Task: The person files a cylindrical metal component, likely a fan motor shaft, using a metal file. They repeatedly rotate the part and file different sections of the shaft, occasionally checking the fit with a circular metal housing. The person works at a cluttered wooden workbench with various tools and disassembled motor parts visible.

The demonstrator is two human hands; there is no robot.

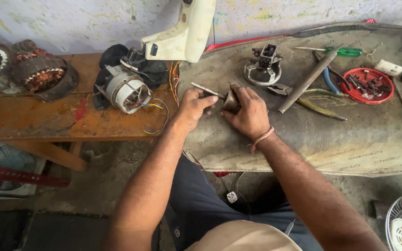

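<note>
My left hand (pixel 194 105) grips a thin steel shaft (pixel 204 89) that sticks out to the upper left. My right hand (pixel 247 113) wraps around the dark brown rotor body (pixel 231 100) on the same shaft, just above a grey mat (pixel 350 139) on the workbench. A reddish thread band circles my right wrist. Both hands hold the one part between them, fingers closed.
A fan motor with coloured wires (pixel 125 91) and a cream plastic housing (pixel 182 35) lie on the orange bench (pixel 38 118). A metal end cap (pixel 262 69), pliers, a long file (pixel 305 83), a green screwdriver (pixel 340 51) and a red tray of screws (pixel 367 85) sit on the mat. Old stators (pixel 43 76) lie at left.
</note>
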